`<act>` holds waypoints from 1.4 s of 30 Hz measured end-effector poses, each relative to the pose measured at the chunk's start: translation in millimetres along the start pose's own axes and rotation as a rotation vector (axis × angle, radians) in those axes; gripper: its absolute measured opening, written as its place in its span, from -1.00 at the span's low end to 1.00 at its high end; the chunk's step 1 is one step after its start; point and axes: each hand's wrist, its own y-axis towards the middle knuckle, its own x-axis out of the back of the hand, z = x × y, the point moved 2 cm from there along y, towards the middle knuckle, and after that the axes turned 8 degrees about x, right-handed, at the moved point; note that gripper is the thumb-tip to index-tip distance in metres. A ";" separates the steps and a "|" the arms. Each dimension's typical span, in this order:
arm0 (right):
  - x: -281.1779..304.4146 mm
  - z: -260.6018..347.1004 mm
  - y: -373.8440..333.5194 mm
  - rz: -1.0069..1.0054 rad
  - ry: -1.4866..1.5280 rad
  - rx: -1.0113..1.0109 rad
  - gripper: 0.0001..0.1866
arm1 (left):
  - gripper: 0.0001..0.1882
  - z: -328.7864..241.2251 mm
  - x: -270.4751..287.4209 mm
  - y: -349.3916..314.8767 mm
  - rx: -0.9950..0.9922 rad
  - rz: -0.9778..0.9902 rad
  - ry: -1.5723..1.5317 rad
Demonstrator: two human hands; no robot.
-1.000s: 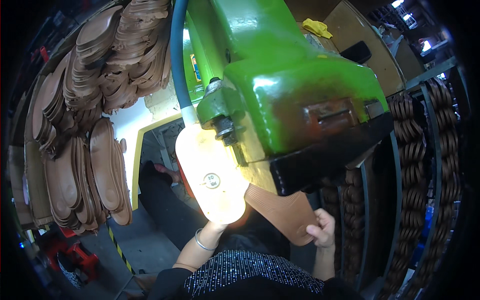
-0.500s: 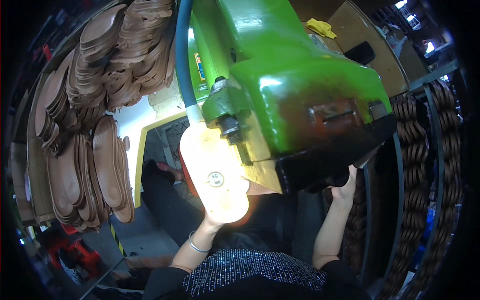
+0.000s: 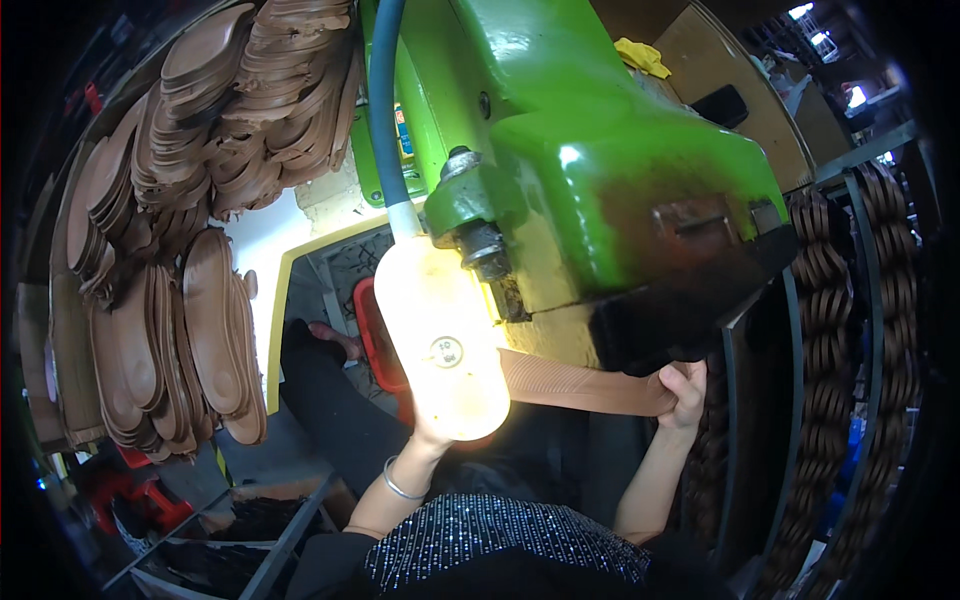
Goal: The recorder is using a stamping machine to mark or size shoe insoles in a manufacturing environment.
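Observation:
A brown shoe sole with a ribbed surface lies crosswise below the head of a green machine. My right hand is closed around the sole's right end, fingers curled over it. A glowing oblong lamp covers the sole's left end. Behind that lamp is my left hand; only its edge near the wrist shows, so its fingers and anything in them are hidden.
Stacks of brown soles stand on the left. Racks at the right hold rows of brown soles. A red container sits below, beyond the lamp. A yellow cloth and a black phone-like object lie at the back.
More of the sole now shows to the right of the lamp, with my right hand visibly gripping its end. My right hand sits slightly lower. The view has shifted a little.

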 end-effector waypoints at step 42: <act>-130.9 -41.1 17.1 0.361 -0.207 0.147 -0.74 | -0.84 -89.3 -6.1 -27.2 -0.724 -0.154 1.319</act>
